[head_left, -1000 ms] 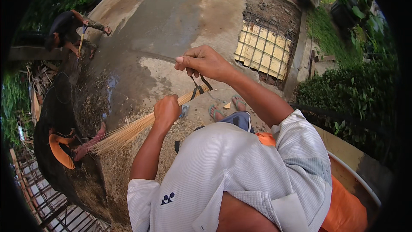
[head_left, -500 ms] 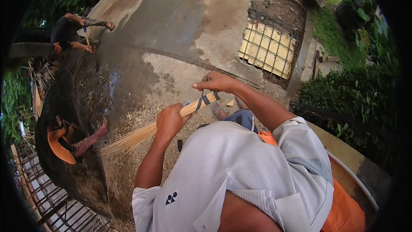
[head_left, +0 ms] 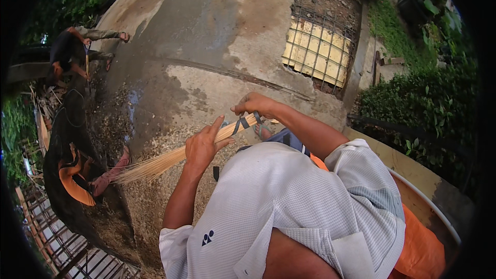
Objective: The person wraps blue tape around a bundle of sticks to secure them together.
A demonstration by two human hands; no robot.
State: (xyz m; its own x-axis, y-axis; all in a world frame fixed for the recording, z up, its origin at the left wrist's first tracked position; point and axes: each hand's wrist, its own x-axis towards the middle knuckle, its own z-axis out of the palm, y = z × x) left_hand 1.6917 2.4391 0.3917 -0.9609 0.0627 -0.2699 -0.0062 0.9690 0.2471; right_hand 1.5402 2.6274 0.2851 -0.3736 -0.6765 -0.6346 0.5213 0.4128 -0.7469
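Observation:
A stick broom (head_left: 155, 165), a bundle of thin pale sticks, lies slantwise before me with its loose ends fanned to the lower left. My left hand (head_left: 200, 147) supports it around the middle, the bundle between thumb and fingers; the index finger is stretched along it. A dark strip (head_left: 241, 124) winds round the broom's upper end. At that end my right hand (head_left: 257, 105) is closed, finger and thumb pinching by the strip. What they pinch is partly hidden behind the hand.
Wet concrete (head_left: 194, 15) lies ahead. A pit with a rebar grid (head_left: 318, 51) is at the right front, near a hedge (head_left: 413, 108). At left, one person (head_left: 67, 49) works with a long-handled tool, and another in orange (head_left: 77, 181) bends over. Gravel (head_left: 155, 212) covers the near ground.
My left hand has loosened, its index finger and thumb now stretched out. My right hand has lowered slightly against the broom's end. The person with the tool has shifted left.

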